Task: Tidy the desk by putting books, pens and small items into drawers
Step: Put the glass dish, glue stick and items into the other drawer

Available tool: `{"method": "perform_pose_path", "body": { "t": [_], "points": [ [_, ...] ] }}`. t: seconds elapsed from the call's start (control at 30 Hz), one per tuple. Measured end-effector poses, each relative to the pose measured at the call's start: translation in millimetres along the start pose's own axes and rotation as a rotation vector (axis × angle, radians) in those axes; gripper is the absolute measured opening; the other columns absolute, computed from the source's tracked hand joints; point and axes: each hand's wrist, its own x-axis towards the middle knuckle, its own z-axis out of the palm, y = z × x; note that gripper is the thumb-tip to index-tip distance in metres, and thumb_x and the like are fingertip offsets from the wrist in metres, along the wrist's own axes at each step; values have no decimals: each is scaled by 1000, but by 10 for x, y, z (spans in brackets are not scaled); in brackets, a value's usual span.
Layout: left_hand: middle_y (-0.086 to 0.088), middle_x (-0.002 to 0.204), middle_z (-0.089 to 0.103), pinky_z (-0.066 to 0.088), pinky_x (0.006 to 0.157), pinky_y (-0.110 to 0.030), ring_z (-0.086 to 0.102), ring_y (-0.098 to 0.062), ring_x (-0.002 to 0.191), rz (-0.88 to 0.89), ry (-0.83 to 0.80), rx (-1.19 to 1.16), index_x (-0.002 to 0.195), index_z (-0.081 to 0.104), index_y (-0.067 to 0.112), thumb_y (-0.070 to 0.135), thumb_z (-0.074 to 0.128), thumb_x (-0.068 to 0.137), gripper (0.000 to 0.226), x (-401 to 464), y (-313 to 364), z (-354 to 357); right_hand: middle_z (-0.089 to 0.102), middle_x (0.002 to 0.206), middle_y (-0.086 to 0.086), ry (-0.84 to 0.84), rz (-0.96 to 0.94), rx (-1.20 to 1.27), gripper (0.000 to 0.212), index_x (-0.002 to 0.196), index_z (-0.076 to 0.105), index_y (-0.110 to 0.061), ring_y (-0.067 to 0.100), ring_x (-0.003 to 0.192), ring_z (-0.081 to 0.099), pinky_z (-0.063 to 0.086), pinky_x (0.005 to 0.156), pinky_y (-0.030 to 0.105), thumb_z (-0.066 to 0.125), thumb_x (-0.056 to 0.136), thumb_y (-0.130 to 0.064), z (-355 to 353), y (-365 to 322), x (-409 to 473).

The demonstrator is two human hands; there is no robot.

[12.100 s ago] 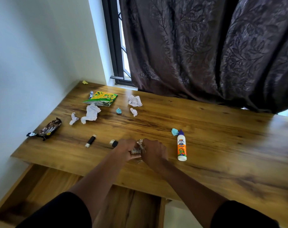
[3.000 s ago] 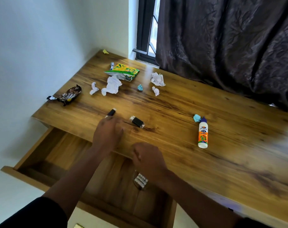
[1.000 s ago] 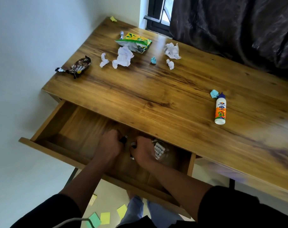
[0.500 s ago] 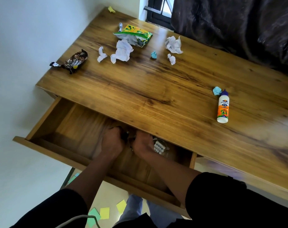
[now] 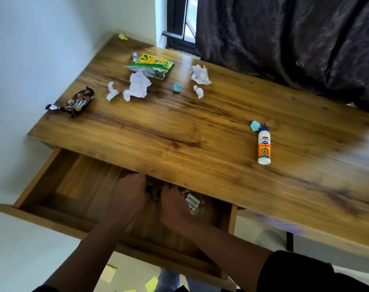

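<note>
Inside the open drawer point(image 5: 53, 192), at its far edge under the desk's point(image 5: 200, 131) lip, both hands met with fingers curled down around small dark items point(image 5: 152, 189); the knuckles hid most of them, so I could not tell whether each hand gripped one or had just let go. The left hand point(image 5: 129, 197) lay palm down, the right hand point(image 5: 175, 204) beside it and nearly touching, both forearms reaching in from the near side over the drawer front. Just right of the right hand sat a clear pack point(image 5: 193, 202) with white pieces inside.

I judged the dark items light, rigid and smooth, best pinched across their short sides. On the desk the glue bottle point(image 5: 264, 146) lay on its side, far right of the drawer; it looked light, stiff plastic, likely to roll, so I would take it round the middle. The paper wads point(image 5: 137, 86) and wrappers point(image 5: 76, 102) at the far left looked weightless and soft.
</note>
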Motion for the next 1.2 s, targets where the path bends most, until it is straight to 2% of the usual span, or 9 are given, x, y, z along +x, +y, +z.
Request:
{"method": "perform_pose_path", "body": {
  "t": [0.17, 0.27, 0.4, 0.53, 0.63, 0.8, 0.9, 1.07, 1.2],
  "points": [
    [11, 77, 65, 38, 54, -28, 64, -12, 74, 37, -20, 9, 75, 64, 31, 39, 70, 80, 11, 11, 406, -545, 54, 132, 14, -63, -153, 25, 38, 134, 54, -9, 29, 116, 57, 54, 92, 45, 57, 97, -20, -235, 69, -213],
    [17, 95, 64, 48, 72, -32, 63, -13, 92, 79, 6, -76, 88, 64, 35, 51, 71, 80, 19, 118, 682, -756, 68, 108, 3, -5, -202, 54, 19, 105, 68, -18, 20, 97, 66, 57, 83, 43, 54, 100, -29, -551, 154, -331],
    [7, 145, 48, 48, 99, -45, 47, -24, 131, 181, -48, 1, 136, 50, 39, 70, 72, 73, 74, 337, 935, -799, 71, 103, -3, 144, -69, 24, 20, 105, 70, -24, 18, 91, 69, 60, 78, 40, 52, 100, -30, -1058, 351, -308],
    [-4, 167, 23, 35, 115, -53, 27, -34, 150, 225, -137, 135, 153, 30, 32, 79, 72, 66, 108, 568, 1156, -752, 66, 109, 4, 306, 67, -74, 22, 109, 66, -22, 27, 99, 67, 57, 81, 37, 54, 94, -32, -1426, 733, -75],
    [-6, 170, 16, 28, 119, -55, 19, -35, 153, 244, -175, 155, 156, 26, 32, 79, 75, 64, 114, 702, 1324, -724, 62, 115, 5, 384, 145, -145, 24, 113, 65, -22, 28, 107, 62, 57, 82, 38, 59, 91, -28, -1649, 1029, 102],
    [-6, 166, 19, 34, 113, -58, 24, -37, 149, 252, -196, 208, 154, 25, 31, 76, 80, 58, 120, 831, 1486, -666, 53, 127, 9, 514, 262, -238, 34, 117, 67, -18, 33, 120, 48, 49, 95, 43, 64, 83, -17, -1912, 1387, 335],
    [-6, 165, 21, 36, 110, -56, 26, -36, 148, 241, -174, 220, 153, 25, 30, 74, 82, 57, 120, 851, 1511, -630, 49, 128, 13, 570, 343, -259, 46, 125, 62, -17, 35, 117, 46, 47, 92, 45, 64, 79, -15, -2058, 1545, 429],
    [-4, 164, 23, 39, 109, -55, 28, -35, 147, 250, -148, 218, 154, 23, 32, 77, 82, 55, 124, 875, 1485, -595, 43, 132, 15, 503, 514, -155, 63, 136, 47, -17, 36, 117, 47, 49, 87, 45, 72, 78, -18, -2190, 1780, 482],
    [-2, 164, 23, 40, 110, -55, 29, -34, 147, 243, -143, 204, 153, 23, 35, 78, 83, 52, 125, 906, 1449, -560, 45, 132, 14, 502, 612, 82, 67, 134, 41, -17, 38, 118, 50, 48, 83, 41, 76, 77, -13, -2254, 1960, 507]
  ]
}}
